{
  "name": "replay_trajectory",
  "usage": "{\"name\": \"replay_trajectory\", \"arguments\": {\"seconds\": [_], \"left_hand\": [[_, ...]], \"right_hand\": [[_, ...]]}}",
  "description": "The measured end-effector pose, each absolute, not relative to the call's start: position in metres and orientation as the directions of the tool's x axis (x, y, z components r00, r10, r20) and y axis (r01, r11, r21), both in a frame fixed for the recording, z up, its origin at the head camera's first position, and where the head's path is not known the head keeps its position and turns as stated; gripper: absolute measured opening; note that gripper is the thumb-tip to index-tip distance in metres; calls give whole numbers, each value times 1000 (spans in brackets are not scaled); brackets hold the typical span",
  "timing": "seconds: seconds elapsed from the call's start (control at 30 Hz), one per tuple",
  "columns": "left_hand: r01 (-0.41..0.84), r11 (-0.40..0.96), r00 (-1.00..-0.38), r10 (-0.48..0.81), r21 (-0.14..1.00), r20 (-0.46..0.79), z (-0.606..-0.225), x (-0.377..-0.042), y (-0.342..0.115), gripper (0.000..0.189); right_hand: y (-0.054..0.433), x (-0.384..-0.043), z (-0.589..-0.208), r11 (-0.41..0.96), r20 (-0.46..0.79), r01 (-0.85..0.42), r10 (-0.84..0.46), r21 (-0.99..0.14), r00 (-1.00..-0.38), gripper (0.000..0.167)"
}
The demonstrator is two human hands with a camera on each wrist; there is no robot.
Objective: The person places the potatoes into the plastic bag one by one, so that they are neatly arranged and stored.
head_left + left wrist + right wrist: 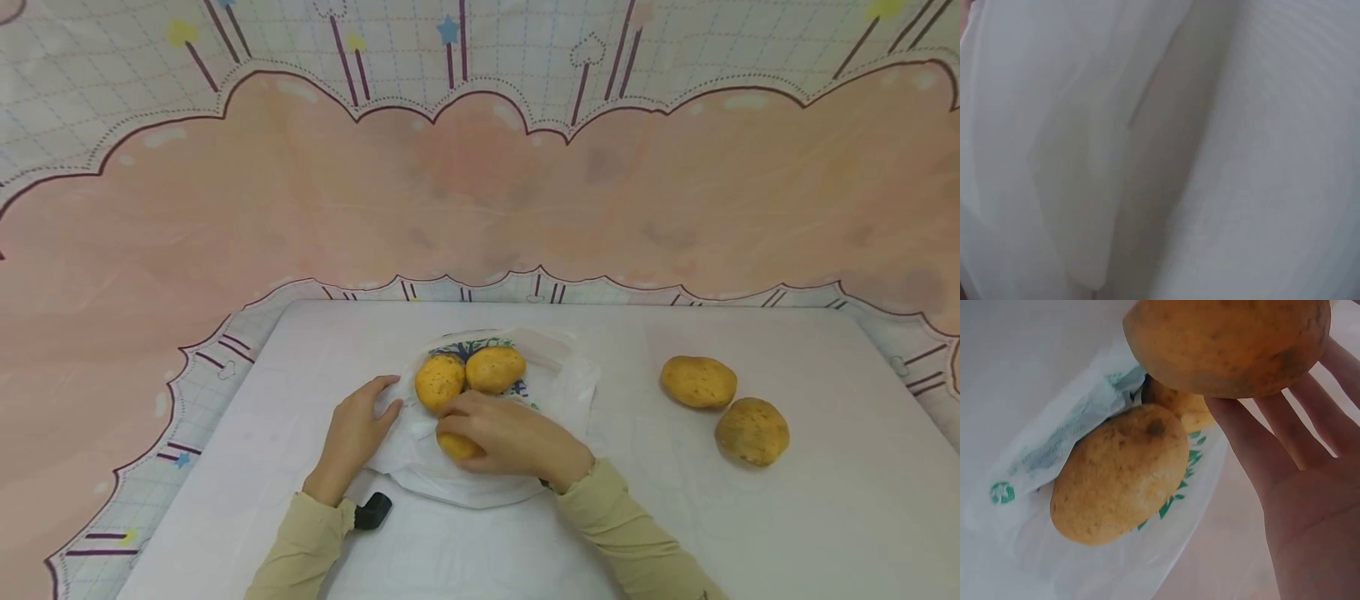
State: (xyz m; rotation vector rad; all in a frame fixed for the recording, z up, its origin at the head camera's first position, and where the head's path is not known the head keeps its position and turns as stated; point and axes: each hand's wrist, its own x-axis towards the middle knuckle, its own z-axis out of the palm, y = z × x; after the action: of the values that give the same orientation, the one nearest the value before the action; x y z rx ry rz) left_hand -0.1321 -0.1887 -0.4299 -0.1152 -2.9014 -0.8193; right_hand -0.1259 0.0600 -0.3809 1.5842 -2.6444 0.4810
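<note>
My right hand (513, 437) grips a yellow potato (459, 447) over a white plastic bag (480, 492). In the right wrist view the fingers curve against that potato (1229, 347) from one side. Two more potatoes, one speckled (440, 382) and one smoother (496, 369), lie side by side on the bag's printed part. At the bag's left edge is my left hand (358, 429), its thumb and fingers spread apart. The left wrist view holds only blurred white bag folds (1079, 169) and white surface, not the left fingers.
Two other potatoes, one elongated (698, 382) and one rounder (752, 432), lie close together on the white table (637, 517) to the right. A patterned curtain (480, 192) hangs behind the table. A black device (372, 511) sits at the left wrist.
</note>
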Motion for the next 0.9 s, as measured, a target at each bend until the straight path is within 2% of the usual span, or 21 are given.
{"name": "replay_trajectory", "arguments": {"seconds": [0.37, 0.9], "left_hand": [[104, 852, -990, 37, 513, 138, -430, -133, -189, 40], [97, 854, -990, 31, 511, 136, -430, -133, -188, 40]], "right_hand": [[46, -125, -383, 406, 140, -883, -885, -234, -444, 33], [34, -129, -393, 372, 194, -910, -894, -184, -405, 29]]}}
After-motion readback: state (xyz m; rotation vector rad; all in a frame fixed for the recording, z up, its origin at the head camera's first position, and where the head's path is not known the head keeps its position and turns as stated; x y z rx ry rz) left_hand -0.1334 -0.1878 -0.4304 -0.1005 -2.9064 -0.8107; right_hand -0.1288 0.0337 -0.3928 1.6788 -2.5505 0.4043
